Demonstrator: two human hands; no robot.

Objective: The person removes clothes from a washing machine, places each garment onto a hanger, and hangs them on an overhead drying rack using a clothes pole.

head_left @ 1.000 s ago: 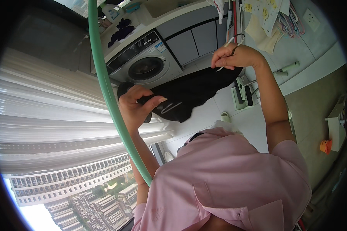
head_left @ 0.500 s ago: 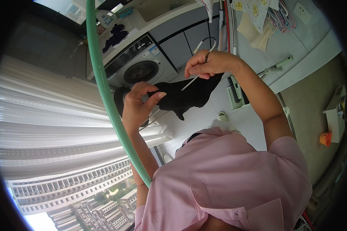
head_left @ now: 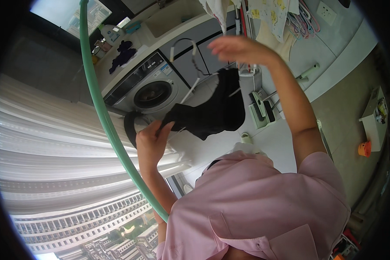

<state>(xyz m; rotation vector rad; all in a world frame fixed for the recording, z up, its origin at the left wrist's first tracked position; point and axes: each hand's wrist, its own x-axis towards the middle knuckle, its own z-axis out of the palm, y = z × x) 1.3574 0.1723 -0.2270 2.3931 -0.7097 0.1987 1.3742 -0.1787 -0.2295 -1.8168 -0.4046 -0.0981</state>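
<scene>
A black garment (head_left: pixel 223 110) hangs in front of me, spread sideways. My left hand (head_left: pixel 151 141) pinches it at its left end, thumb against fingers. A white clothes hanger (head_left: pixel 190 90) with a dark-and-white hook rises above the garment; its left arm slopes down to the cloth, and a short white piece shows at the garment's right. Whether the hanger's arms lie fully inside the cloth I cannot tell. My right hand (head_left: pixel 238 48) is raised to the right of the hook, apart from it, fingers stretched out and slightly blurred, holding nothing.
A green pole (head_left: pixel 104 117) crosses on my left, before white curtains (head_left: pixel 60 147). Behind the garment stand a washing machine (head_left: pixel 154 93) and a counter with a dark purple cloth (head_left: pixel 123 56). Several hangers (head_left: pixel 307 21) hang at the upper right, above a green-white cleaning tool (head_left: pixel 260 110).
My right hand has let go of the hanger and moved up. The hanger's hook now stands further left, and the garment is spread wider. My left hand has moved slightly down, closing on the cloth.
</scene>
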